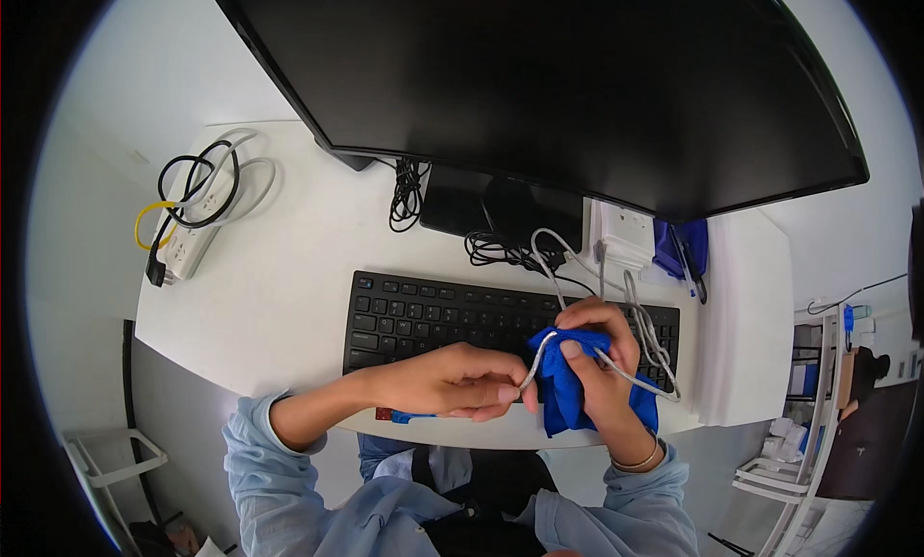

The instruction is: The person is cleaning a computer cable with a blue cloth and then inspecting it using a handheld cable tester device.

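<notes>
My right hand [610, 369] pinches a blue cloth [559, 391] folded around a thin grey cable [638, 319], over the right part of a black keyboard [433, 315]. The cable comes out of the cloth on both sides, and its loops hang beside and behind the right hand. To the left, my left hand [476, 387] holds a short stretch of the same cable between thumb and fingers, near the keyboard's front edge. The lower part of the cloth drapes below my right hand, and a blue part also shows behind the wrist.
A large black monitor [541, 88] overhangs the white desk [289, 268]. Bundled black cables [505, 250] lie behind the keyboard. A white power strip [195, 232] with coiled cords stands at the left. Blue holder [682, 247] with pens and a paper stack [743, 319] are at the right.
</notes>
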Available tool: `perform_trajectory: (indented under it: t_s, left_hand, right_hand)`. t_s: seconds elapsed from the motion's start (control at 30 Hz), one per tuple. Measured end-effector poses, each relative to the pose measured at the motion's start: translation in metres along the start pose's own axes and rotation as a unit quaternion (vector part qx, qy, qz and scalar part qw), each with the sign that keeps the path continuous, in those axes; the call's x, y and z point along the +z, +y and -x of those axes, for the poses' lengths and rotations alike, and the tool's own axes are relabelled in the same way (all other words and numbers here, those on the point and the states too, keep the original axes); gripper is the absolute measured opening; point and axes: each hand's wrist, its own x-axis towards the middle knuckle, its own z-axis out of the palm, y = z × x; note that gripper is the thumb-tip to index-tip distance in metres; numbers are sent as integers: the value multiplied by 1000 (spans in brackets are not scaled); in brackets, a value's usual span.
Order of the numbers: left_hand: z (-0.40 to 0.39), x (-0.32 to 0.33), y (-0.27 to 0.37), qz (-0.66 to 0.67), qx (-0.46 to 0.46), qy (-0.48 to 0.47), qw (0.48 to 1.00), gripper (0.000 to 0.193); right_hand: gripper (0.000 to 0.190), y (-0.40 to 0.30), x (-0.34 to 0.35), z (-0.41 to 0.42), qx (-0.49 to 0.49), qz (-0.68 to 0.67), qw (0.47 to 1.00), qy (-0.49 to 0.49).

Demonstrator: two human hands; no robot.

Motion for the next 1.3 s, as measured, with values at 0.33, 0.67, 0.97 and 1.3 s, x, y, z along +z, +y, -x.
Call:
perform_trajectory:
  t_s: [0.33, 0.67, 0.97, 1.3]
  left_hand:
    - [2, 2, 1, -23, 4, -18, 1000, 22]
    - [2, -1, 3, -42, 33, 68, 996, 19]
    - [1, -5, -6, -28, -16, 6, 999, 26]
    - [-3, -7, -2, -142, 9, -59, 988, 24]
  right_hand:
    - [16, 2, 1, 0, 35, -29, 999, -24]
    - [17, -1, -3, 2, 75, -41, 993, -79]
    - [22, 5, -6, 8, -35, -153, 985, 73]
    - [17, -8, -2, -2, -32, -156, 976, 150]
